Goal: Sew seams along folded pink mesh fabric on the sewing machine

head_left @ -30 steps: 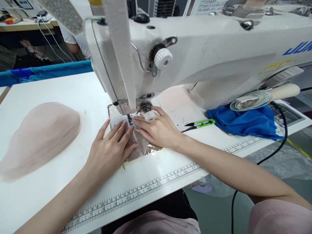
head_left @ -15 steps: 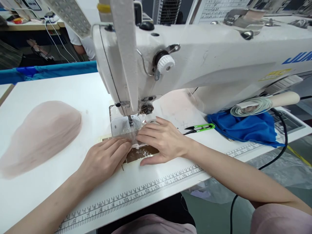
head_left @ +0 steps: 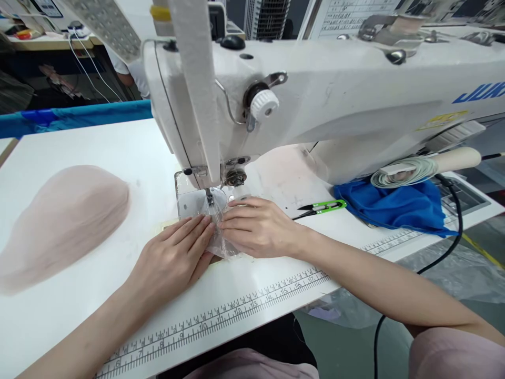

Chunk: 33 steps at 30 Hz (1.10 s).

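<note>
A small piece of sheer, near-transparent fabric (head_left: 221, 239) lies on the white table just in front of the needle (head_left: 208, 197) of a white industrial sewing machine (head_left: 335, 95). My left hand (head_left: 171, 260) rests flat on the fabric's left side, fingers stretched toward the needle. My right hand (head_left: 256, 227) lies on its right side, fingers together and pressing the fabric down. The fingertips of both hands almost meet below the presser foot.
A pile of pale pink sheer fabric (head_left: 63, 221) sits at the left of the table (head_left: 98, 147). Green thread snips (head_left: 321, 208) and a blue cloth (head_left: 394, 205) lie right of the machine. A printed ruler (head_left: 221, 316) runs along the table's front edge. A black cable (head_left: 434, 263) hangs at the right.
Both hands have drawn back from the presser foot toward me, then closed in together over the sheer fabric, covering the dark plate that showed between them.
</note>
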### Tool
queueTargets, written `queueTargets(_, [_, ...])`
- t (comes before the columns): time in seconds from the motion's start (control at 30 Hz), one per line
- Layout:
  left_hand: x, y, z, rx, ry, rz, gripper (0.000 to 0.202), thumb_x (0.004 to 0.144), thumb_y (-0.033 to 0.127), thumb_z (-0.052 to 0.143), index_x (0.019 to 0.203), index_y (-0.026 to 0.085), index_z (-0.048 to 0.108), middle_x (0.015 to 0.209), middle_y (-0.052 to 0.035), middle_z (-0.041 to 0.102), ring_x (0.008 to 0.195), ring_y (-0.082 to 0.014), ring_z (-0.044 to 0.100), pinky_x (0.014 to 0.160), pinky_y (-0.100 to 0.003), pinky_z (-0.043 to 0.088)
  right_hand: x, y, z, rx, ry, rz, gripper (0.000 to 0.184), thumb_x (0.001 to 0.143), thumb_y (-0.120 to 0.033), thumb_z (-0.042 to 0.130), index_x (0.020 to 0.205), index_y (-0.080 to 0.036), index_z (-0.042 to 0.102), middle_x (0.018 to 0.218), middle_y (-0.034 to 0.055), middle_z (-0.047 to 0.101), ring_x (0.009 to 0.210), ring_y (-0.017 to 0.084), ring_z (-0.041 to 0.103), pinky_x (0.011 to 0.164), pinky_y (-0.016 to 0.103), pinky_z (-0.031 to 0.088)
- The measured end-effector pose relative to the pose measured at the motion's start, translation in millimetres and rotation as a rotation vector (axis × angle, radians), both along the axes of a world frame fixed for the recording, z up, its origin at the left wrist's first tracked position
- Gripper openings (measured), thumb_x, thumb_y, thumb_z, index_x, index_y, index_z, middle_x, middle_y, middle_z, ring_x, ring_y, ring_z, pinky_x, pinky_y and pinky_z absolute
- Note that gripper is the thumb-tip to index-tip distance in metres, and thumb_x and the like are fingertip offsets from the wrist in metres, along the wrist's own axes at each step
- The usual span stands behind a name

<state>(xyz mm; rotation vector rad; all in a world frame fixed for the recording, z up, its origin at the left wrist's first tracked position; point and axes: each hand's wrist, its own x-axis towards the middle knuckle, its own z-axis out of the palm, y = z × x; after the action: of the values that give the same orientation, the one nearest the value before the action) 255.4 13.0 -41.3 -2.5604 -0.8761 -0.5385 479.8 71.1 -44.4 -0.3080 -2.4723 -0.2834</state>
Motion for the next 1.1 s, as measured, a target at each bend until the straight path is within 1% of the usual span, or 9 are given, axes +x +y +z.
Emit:
queueTargets(0.17, [0.5, 1.0, 1.1, 0.03, 0.021, -0.002, 0.028, 0.095, 0.023, 0.055, 0.116, 0.008, 0.067, 0.113, -0.0108, 0.073, 0.103, -0.0248, 0.072, 0.091, -0.039, 0.06, -0.1, -0.5, -0.3, -0.01, -0.022, -0.012, 0.024, 0.095, -0.017, 0.052, 0.081, -0.019, 0.073, 0.09, -0.0017, 0.078, 0.084, 0.01, 0.071, 0.091, 0.028, 0.056])
queueTargets(0.27, [0.5, 0.9, 0.1, 0.02, 0.008, 0.004, 0.028, 0.095, 0.022, 0.056, 0.116, 0.008, 0.067, 0.114, -0.0115, 0.073, 0.104, -0.0259, 0.071, 0.091, -0.04, 0.06, 0.1, -0.2, -1.2, -0.02, -0.021, -0.01, 0.023, 0.094, -0.017, 0.053, 0.082, -0.019, 0.073, 0.09, -0.0012, 0.078, 0.085, 0.011, 0.071, 0.091, 0.029, 0.056])
queueTargets(0.43, [-0.9, 1.7, -1.9, -0.058, -0.046, 0.019, 0.033, 0.094, 0.022, 0.056, 0.125, 0.013, 0.064, 0.118, -0.0102, 0.071, 0.108, -0.0268, 0.069, 0.095, -0.043, 0.058, -1.0, 0.6, -2.6, -0.012, 0.015, -0.013, 0.023, 0.093, -0.016, 0.055, 0.08, -0.018, 0.073, 0.088, -0.0007, 0.078, 0.084, 0.012, 0.071, 0.089, 0.029, 0.056])
queueTargets(0.5, [-1.5, 3.0, -1.4, -0.065, -0.051, 0.008, 0.035, 0.093, 0.021, 0.057, 0.126, 0.012, 0.064, 0.119, -0.0111, 0.071, 0.107, -0.0268, 0.07, 0.095, -0.042, 0.058, -1.7, 0.7, -3.1, -0.002, 0.031, -0.019, 0.023, 0.093, -0.015, 0.055, 0.079, -0.017, 0.073, 0.087, -0.001, 0.078, 0.083, 0.012, 0.071, 0.088, 0.028, 0.055])
queueTargets(0.67, [-1.9, 8.8, -0.4, -0.02, -0.018, 0.015, 0.03, 0.094, 0.021, 0.056, 0.118, 0.007, 0.067, 0.117, -0.0135, 0.072, 0.106, -0.0275, 0.07, 0.095, -0.042, 0.056, -2.9, 2.1, -5.5, 0.016, 0.033, -0.06, 0.024, 0.093, -0.013, 0.054, 0.078, -0.018, 0.073, 0.087, -0.0023, 0.079, 0.084, 0.013, 0.071, 0.085, 0.029, 0.054])
queueTargets(0.8, [-2.9, 12.7, -2.2, -0.044, -0.023, 0.046, 0.033, 0.094, 0.025, 0.056, 0.121, 0.007, 0.066, 0.119, -0.0144, 0.071, 0.108, -0.0285, 0.069, 0.099, -0.044, 0.054, -3.9, 5.4, -8.0, 0.014, 0.018, -0.087, 0.023, 0.094, -0.013, 0.053, 0.083, -0.017, 0.074, 0.091, -0.0013, 0.079, 0.087, 0.014, 0.072, 0.087, 0.031, 0.053])
queueTargets(0.87, [-3.1, 11.5, -2.8, -0.064, -0.036, 0.052, 0.035, 0.094, 0.026, 0.057, 0.123, 0.009, 0.065, 0.121, -0.014, 0.07, 0.112, -0.0289, 0.068, 0.101, -0.045, 0.052, -4.3, 6.2, -8.8, 0.006, 0.002, -0.107, 0.024, 0.095, -0.012, 0.053, 0.085, -0.018, 0.074, 0.093, -0.0011, 0.079, 0.089, 0.014, 0.072, 0.088, 0.031, 0.053])
queueTargets(0.97, [-2.6, 5.3, -2.6, -0.083, -0.058, 0.018, 0.033, 0.092, 0.023, 0.059, 0.122, 0.011, 0.066, 0.12, -0.0115, 0.071, 0.111, -0.0269, 0.068, 0.105, -0.044, 0.051, -3.9, 4.7, -9.2, 0.02, -0.019, -0.106, 0.023, 0.094, -0.011, 0.053, 0.086, -0.017, 0.074, 0.095, 0.0001, 0.079, 0.091, 0.014, 0.071, 0.089, 0.032, 0.053])
queueTargets(1.1, [-2.2, -1.9, -1.7, -0.058, -0.027, 0.001, 0.032, 0.091, 0.024, 0.061, 0.119, 0.009, 0.067, 0.117, -0.0129, 0.072, 0.107, -0.0267, 0.07, 0.104, -0.044, 0.051, -2.7, 0.7, -9.2, 0.069, -0.024, -0.074, 0.022, 0.095, -0.012, 0.054, 0.088, -0.017, 0.074, 0.096, 0.0022, 0.079, 0.09, 0.014, 0.072, 0.086, 0.031, 0.055])
